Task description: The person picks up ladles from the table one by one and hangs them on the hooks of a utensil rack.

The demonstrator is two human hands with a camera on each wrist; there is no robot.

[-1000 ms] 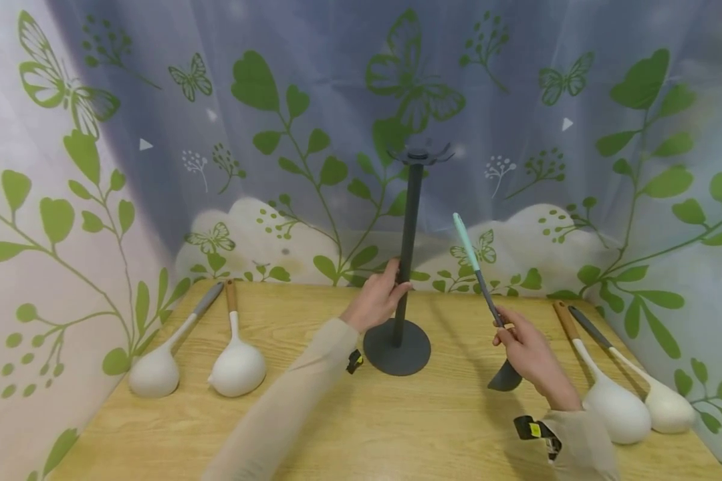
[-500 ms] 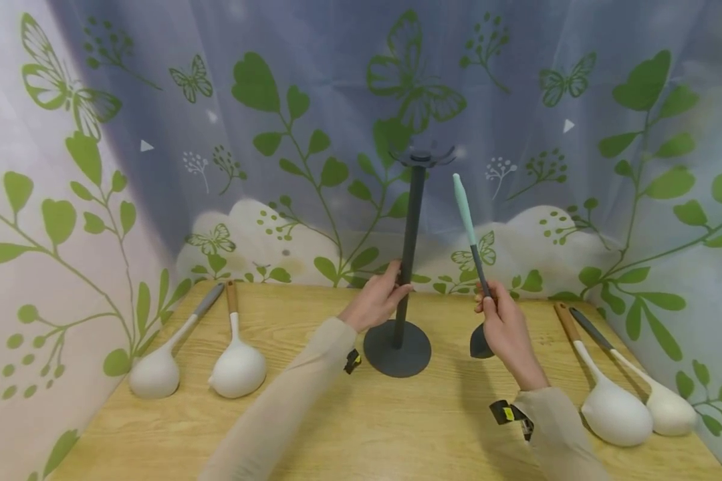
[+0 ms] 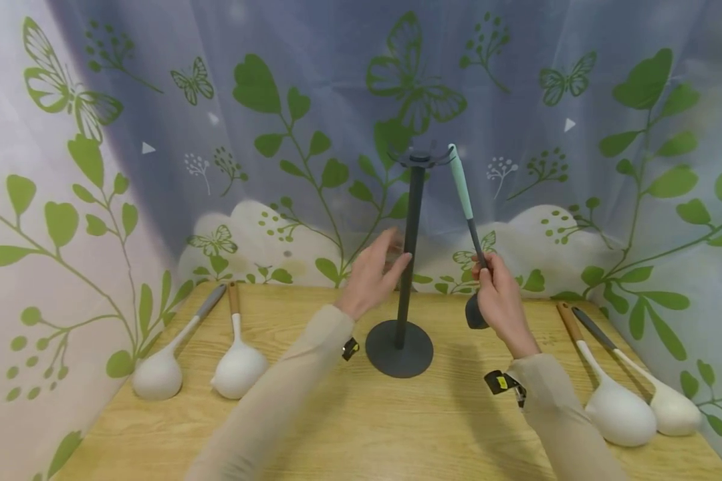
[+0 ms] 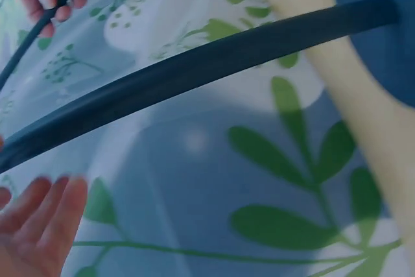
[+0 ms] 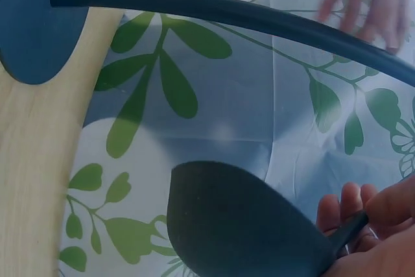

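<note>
My right hand (image 3: 504,300) pinches the dark shaft of a ladle (image 3: 462,184) with a mint-green handle. The ladle hangs upright, its handle end right at a hook on the right of the black utensil stand's (image 3: 414,220) top. Its dark bowl (image 5: 240,225) shows large in the right wrist view, below the gripping fingers. Beside the stand's pole is my left hand (image 3: 370,277), fingers loosely spread around it. In the left wrist view, those fingers (image 4: 65,209) lie apart from the pole (image 4: 194,72), holding nothing.
Two white ladles, one with a grey handle (image 3: 158,375) and one with a wooden handle (image 3: 239,371), lie on the wooden table (image 3: 397,427) at left. Two more pale ladles (image 3: 622,414) lie at right. A patterned curtain (image 3: 325,87) hangs close behind the table.
My right hand has carried the ladle left and up, bringing its handle end to the stand's hook. My left hand has let go of the pole and moved slightly up.
</note>
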